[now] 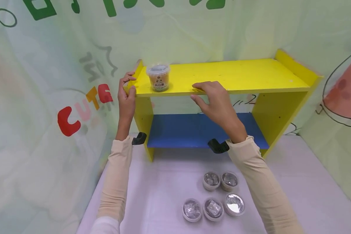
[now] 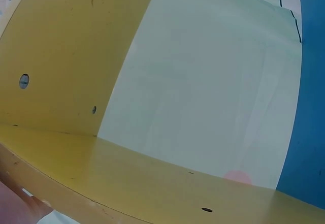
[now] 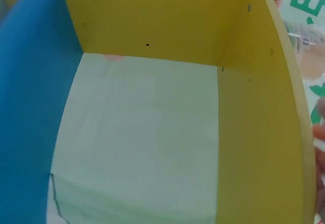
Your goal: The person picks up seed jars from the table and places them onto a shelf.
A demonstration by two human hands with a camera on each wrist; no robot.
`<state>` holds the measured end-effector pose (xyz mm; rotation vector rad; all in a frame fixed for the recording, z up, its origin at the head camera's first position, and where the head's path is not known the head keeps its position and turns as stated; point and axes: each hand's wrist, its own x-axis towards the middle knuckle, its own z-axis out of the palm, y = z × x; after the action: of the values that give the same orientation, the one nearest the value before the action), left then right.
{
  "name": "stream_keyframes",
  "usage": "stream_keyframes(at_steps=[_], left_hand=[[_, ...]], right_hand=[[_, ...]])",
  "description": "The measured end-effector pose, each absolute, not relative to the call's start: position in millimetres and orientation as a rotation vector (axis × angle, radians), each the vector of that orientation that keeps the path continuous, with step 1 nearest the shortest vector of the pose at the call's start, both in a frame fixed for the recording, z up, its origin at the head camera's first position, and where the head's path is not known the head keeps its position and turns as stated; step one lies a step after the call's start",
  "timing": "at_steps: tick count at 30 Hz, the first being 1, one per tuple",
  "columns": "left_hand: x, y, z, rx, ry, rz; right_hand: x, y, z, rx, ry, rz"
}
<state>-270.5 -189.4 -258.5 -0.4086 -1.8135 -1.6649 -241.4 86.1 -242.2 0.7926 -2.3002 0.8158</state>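
My left hand point(image 1: 126, 96) grips the upper left side of a yellow shelf unit point(image 1: 240, 74), thumb at the front and fingers over the edge. A clear lidded tub point(image 1: 159, 78) with a printed label stands upright on the top board's left end, close to that hand. To its right, my right hand point(image 1: 216, 102) hovers at the board's front edge, thumb and fingers loosely bent and apart, nothing between them. In the right wrist view, the fingers point(image 3: 320, 131) show at the right edge, and the tub point(image 3: 304, 38) is partly hidden behind the board.
Several lidded round tubs point(image 1: 213, 208) sit in two rows on the pale table cloth point(image 1: 161, 188), in front of the shelf. A blue lower board point(image 1: 175, 130) spans the unit. Printed curtains point(image 1: 181, 39) hang behind and to both sides.
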Motion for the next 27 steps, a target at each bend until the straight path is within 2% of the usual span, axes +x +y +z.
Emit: stream_keyframes(at_steps=[14, 27], left_hand=[[-268, -188, -258, -0.403, -1.798, -1.686], [-268, -187, -258, -0.406, -1.787, -1.707]], right_hand=[[-219, 115, -294, 0.941, -1.961, 0.922], [-185, 153, -359, 0.956, -2.527, 0.961]])
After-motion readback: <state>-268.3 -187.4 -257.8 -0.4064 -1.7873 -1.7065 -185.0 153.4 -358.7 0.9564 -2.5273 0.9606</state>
